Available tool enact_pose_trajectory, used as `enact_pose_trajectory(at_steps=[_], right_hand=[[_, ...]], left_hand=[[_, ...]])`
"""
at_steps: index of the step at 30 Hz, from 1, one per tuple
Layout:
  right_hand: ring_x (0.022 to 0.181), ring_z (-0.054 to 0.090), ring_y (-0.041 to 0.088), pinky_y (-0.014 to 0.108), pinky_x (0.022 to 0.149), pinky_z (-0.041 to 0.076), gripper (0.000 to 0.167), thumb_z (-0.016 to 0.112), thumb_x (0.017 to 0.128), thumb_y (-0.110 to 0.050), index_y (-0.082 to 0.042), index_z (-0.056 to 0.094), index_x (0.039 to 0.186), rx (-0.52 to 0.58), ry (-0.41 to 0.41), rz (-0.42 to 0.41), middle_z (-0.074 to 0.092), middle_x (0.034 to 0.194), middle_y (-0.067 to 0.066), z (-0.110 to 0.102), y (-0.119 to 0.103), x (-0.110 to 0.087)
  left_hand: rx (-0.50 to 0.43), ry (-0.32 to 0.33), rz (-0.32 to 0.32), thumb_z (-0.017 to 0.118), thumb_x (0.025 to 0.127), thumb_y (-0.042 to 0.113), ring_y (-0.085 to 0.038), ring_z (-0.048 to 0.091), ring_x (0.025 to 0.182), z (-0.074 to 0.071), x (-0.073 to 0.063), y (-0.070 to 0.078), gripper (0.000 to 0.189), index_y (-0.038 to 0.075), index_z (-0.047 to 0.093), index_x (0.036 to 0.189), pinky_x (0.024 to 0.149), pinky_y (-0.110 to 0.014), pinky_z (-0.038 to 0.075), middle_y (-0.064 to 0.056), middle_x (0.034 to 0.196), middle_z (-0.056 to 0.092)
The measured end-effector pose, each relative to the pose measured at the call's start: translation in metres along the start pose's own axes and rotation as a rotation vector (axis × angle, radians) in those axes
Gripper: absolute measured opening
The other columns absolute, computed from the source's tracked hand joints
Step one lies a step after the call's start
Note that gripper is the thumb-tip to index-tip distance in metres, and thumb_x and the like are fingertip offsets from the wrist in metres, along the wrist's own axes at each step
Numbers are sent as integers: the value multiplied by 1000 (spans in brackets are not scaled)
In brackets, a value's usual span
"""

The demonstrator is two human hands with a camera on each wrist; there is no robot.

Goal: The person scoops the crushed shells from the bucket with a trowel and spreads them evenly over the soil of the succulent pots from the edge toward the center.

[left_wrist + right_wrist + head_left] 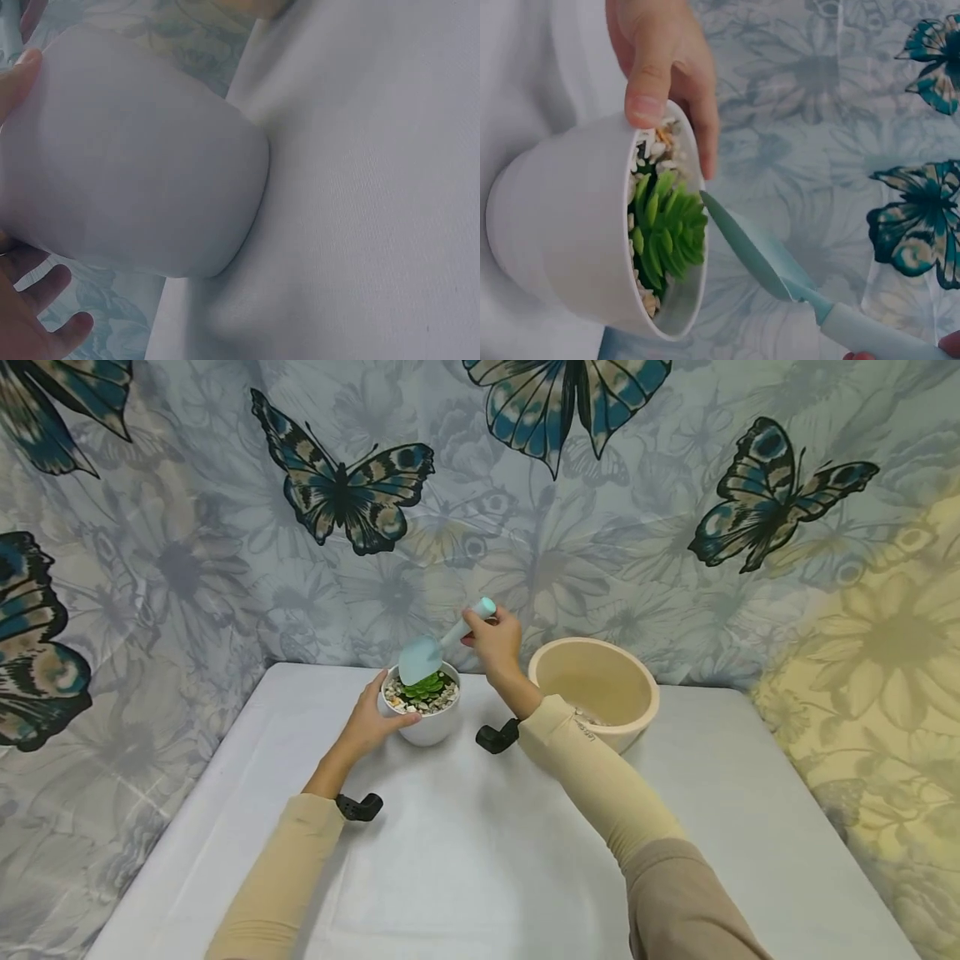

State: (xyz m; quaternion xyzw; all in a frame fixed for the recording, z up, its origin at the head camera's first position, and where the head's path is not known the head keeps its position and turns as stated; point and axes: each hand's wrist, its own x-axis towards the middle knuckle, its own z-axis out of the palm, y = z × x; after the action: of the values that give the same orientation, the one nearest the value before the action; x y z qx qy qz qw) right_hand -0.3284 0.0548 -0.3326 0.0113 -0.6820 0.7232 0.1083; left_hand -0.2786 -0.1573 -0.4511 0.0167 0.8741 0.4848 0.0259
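A white flowerpot point(429, 732) stands on the table, holding a green succulent point(667, 232) set among pale pebbles point(397, 697). My left hand point(372, 720) grips the pot by its left side, thumb at the near rim. In my right hand point(499, 645) is the handle of a light blue trowel point(421, 661), pinched near its end. The blade hangs over the pot, tilted down to the left, its tip close to the far rim beside the succulent in the right wrist view. Only the pot's smooth outer wall point(142, 157) faces the left wrist view.
A large cream planter point(588, 675) stands right of the flowerpot, with some pale bits at its bottom, partly behind my right forearm. A white cloth covers the table point(465, 860). Butterfly-printed fabric point(420, 568) hangs just behind the table's back edge.
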Motion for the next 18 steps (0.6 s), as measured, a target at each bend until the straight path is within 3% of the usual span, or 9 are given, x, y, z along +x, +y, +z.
enact_pose_trajectory(at_steps=[5, 11, 18], right_hand=[[68, 65, 12, 28, 72, 61, 10, 61, 93, -10, -1, 63, 98, 66, 9, 62, 64, 88, 7, -10, -8, 4], [64, 67, 12, 25, 65, 60, 8, 61, 93, -11, -6, 60, 87, 139, 32, 81, 63, 84, 5, -26, -18, 7], [66, 67, 14, 26, 66, 60, 8, 61, 93, -13, -5, 61, 95, 168, 43, 110, 63, 86, 8, -46, -26, 10]], left_hand=[[0, 3, 11, 77, 76, 56, -39, 12, 150, -2, 1, 1, 115, 20, 5, 159, 117, -65, 17, -16, 163, 11], [16, 0, 23, 78, 75, 56, -40, 15, 149, -3, 3, 0, 116, 19, 7, 158, 115, -66, 19, -18, 162, 14], [75, 6, 61, 78, 74, 55, -41, 15, 149, -7, 2, 1, 117, 13, 8, 158, 115, -66, 21, -19, 162, 12]])
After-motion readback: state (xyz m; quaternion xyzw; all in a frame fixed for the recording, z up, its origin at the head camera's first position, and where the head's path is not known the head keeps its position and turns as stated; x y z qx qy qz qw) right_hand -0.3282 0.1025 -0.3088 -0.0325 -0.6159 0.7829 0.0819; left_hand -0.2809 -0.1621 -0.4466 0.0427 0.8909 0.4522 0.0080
